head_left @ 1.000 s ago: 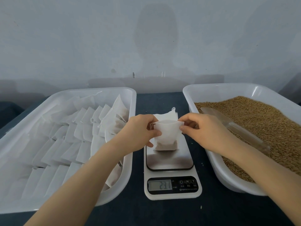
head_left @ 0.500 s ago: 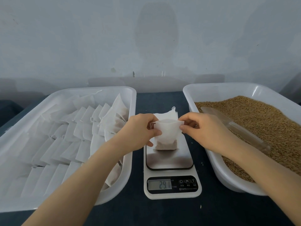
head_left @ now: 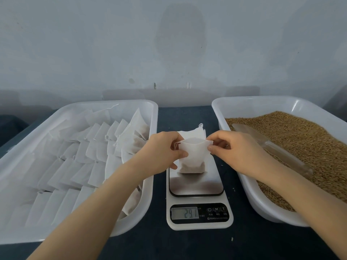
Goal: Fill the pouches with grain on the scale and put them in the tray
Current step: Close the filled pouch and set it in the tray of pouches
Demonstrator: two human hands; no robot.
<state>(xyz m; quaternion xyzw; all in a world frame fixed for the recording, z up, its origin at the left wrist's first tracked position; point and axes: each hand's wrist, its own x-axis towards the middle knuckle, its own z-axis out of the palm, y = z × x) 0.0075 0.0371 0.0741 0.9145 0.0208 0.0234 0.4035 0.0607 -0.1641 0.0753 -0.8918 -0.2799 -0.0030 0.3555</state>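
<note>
Pouch point(head_left: 192, 156) stands upright on the scale point(head_left: 197, 186) because your left grip point(head_left: 163, 152) and right grip point(head_left: 236, 151) each pinch a top corner, apparently holding its mouth open and steady for weighing, with the tray point(head_left: 150, 117) just left of the scale and the grain point(head_left: 300, 143) just right.

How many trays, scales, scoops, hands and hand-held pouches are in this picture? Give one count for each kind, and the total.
trays: 2 (pouch tray, grain tray)
scale: 1
scoop: 1
hands: 2 (left hand, right hand)
held pouch: 1
total: 7
</note>
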